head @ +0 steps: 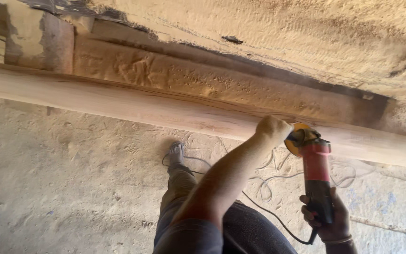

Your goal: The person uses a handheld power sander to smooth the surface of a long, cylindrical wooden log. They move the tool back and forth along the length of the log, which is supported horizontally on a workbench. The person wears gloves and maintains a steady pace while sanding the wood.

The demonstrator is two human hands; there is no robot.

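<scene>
Sawdust coats the floor point(71, 188) at 8 o'clock and the bench point(306, 33) at 1 o'clock. A shoe point(176, 153) stands at centre; a loose cord point(266, 186) coils at 4 o'clock.

Head view, downward, close over workbench point(240, 80)

Both hands point(273, 129) point(327, 218) on red angle grinder point(316, 174) against long wooden beam point(118, 101)

Angle grinder point(316, 174): red body, black handle, yellow-orange disc.
Wooden beam point(118, 101): pale tan, faint darker grain streaks.
Cable point(269, 211): black.
Floor point(62, 188): pale beige, dusted with sawdust.
Trousers point(189, 221): dark grey, dust-speckled.
</scene>
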